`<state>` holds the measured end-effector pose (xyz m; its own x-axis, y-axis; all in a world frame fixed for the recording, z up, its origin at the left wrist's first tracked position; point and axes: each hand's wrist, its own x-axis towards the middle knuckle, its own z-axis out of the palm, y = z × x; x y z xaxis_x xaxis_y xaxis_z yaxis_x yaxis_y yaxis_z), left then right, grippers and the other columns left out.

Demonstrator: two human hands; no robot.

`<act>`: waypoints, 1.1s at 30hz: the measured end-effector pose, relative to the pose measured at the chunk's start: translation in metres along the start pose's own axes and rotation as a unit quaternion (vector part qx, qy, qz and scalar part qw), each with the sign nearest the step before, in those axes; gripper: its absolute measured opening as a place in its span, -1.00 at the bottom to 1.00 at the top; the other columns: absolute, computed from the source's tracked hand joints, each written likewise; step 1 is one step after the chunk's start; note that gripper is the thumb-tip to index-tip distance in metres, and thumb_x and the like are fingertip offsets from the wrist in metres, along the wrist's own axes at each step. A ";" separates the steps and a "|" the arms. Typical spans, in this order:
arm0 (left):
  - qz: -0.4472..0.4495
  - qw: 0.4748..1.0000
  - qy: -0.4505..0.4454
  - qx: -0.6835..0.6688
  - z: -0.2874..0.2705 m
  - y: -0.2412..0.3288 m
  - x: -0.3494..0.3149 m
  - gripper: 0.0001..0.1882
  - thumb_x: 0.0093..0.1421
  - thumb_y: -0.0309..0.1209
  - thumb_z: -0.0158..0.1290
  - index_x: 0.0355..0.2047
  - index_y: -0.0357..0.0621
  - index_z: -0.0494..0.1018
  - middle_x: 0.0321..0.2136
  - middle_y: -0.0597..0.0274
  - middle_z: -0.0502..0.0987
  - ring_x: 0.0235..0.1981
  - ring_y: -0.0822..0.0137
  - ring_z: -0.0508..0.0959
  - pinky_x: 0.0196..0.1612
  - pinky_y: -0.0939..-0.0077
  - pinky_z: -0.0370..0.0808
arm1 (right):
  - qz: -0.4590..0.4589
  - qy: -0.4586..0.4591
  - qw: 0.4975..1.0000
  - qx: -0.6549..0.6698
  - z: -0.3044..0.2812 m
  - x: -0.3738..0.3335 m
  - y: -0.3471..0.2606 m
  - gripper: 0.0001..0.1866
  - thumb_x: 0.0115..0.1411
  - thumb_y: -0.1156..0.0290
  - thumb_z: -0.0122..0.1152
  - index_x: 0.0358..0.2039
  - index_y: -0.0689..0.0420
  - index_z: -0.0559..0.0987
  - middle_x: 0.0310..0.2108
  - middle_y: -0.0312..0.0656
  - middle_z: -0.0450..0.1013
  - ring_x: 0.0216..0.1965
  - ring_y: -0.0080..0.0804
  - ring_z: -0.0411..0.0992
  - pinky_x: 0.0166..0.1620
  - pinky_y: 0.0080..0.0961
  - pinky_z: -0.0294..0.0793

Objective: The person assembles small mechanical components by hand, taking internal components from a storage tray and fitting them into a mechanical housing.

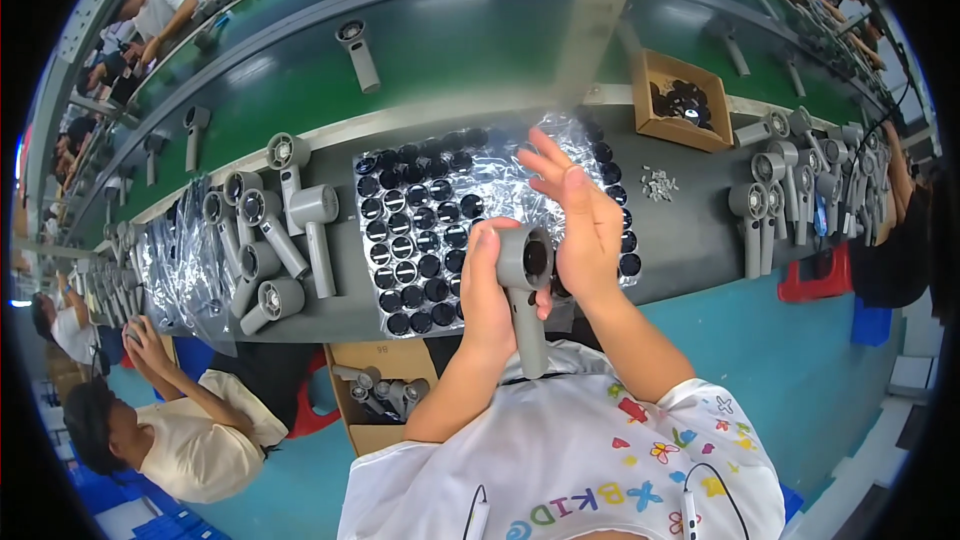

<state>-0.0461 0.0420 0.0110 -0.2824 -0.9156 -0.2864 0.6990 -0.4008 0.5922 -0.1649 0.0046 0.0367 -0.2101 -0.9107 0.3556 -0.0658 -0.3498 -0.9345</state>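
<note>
My left hand (485,295) is closed around a grey handheld fan (528,315), near the top of its handle. The fan's round head faces right, its dark opening toward my right hand, and the handle points down toward my body. My right hand (588,225) is beside the fan head with its fingers stretched out and apart; its palm side faces the fan. Whether the palm touches the head I cannot tell. Beneath both hands lies a clear plastic tray (505,165) bearing rows of round black caps (428,240), with bare spots in its middle.
Several grey fans (318,230) stand and lie to the left beside clear plastic bags (190,260). At right are a cardboard box (650,125) of black parts, small white pieces (658,185) and more fans (770,200). Beyond runs a green conveyor (440,60). A co-worker (190,430) sits left.
</note>
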 end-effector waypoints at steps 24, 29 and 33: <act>0.081 0.970 -0.064 0.219 -0.036 0.026 -0.003 -0.58 0.35 -0.02 -0.01 -0.11 -0.14 0.37 -0.27 0.11 0.49 -0.47 0.46 0.52 -0.54 0.62 0.47 | 0.094 -0.337 0.937 -0.004 -0.035 -0.024 -0.005 -0.24 0.03 0.34 0.57 0.28 0.03 0.50 0.32 0.05 0.35 0.24 -0.18 0.46 0.23 -0.39 0.43; 0.045 0.977 -0.175 0.110 -0.027 0.032 0.012 -0.24 0.08 -0.04 0.40 0.05 -0.11 0.18 -0.26 0.05 0.50 -0.63 0.29 0.55 -0.74 0.52 0.48 | 0.042 -0.302 0.952 -0.041 -0.043 -0.010 -0.013 -0.32 0.03 0.35 0.56 0.20 0.15 0.56 0.18 0.01 0.49 0.12 -0.18 0.55 0.16 -0.39 0.50; -0.016 0.973 -0.202 0.111 -0.033 0.040 0.020 -0.09 -0.10 -0.15 0.54 0.08 -0.10 0.16 -0.14 0.02 0.47 -0.62 0.24 0.56 -0.73 0.49 0.53 | 0.093 -0.242 0.965 -0.028 -0.075 -0.009 -0.013 -0.42 0.05 0.47 0.52 0.14 0.18 0.61 -0.04 -0.09 0.64 -0.09 -0.35 0.64 0.02 -0.45 0.58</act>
<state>-0.0015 0.0087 0.0040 -0.5677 -0.8231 -0.0152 0.5391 -0.3857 0.7488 -0.2354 0.0335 0.0445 0.2564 -0.9573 0.1332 -0.1256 -0.1696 -0.9775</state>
